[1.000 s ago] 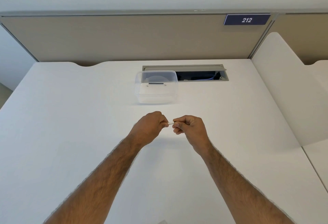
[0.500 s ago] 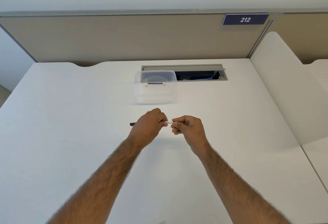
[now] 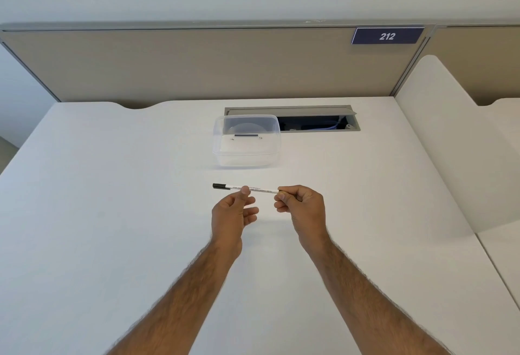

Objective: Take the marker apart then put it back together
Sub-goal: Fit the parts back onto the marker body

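I see a wide white desk top (image 3: pixel 112 228) backed by a beige fabric partition panel (image 3: pixel 197 65) carrying a dark blue plaque reading 212 (image 3: pixel 387 35). Along the desk's far edge, centre, sits a grey cable hatch with its flap open (image 3: pixel 315 120); a clear plastic lidded box (image 3: pixel 247 141) stands just in front of its left end. Both bare forearms reach in from the near edge. Right hand (image 3: pixel 302 207) is curled closed, pinching the right end of a thin white marker with a black cap (image 3: pixel 244 188). Left hand (image 3: pixel 235 212) is loose, fingers partly spread, thumb tip touching the barrel mid-length; cannot tell if it actually grips. Marker lies level, cap pointing left, held above the desk middle, between box and hands.
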The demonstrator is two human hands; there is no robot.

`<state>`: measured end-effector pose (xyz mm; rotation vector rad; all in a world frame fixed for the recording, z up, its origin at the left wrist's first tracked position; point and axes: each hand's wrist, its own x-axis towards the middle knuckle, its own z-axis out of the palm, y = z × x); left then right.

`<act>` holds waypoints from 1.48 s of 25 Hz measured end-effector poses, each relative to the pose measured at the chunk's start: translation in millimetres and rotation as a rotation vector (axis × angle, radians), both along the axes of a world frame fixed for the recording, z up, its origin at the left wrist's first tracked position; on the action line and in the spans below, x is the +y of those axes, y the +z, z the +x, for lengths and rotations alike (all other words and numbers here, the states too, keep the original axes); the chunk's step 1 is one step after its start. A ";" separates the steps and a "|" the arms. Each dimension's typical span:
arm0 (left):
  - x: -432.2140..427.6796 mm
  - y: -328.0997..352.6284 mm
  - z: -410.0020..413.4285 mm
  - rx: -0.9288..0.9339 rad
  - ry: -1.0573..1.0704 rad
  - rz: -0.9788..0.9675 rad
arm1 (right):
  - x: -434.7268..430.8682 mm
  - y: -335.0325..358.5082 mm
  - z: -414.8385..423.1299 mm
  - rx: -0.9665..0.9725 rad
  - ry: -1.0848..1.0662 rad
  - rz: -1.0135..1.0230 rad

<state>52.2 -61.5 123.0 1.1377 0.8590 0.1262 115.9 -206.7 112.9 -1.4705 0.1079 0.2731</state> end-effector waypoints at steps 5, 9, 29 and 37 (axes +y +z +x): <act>4.1 2.1 6.1 -0.114 0.147 -0.158 | 7.4 -5.9 -13.0 0.027 0.034 -0.010; 3.8 2.3 10.6 -0.131 0.144 -0.144 | 11.7 -8.7 -21.4 0.044 0.036 -0.018; 10.9 -28.6 28.2 0.124 -0.422 0.230 | 7.9 -14.4 1.8 0.128 0.094 -0.224; -0.1 -46.2 32.4 0.147 -0.388 0.577 | 31.8 -34.0 10.7 0.215 0.130 -0.326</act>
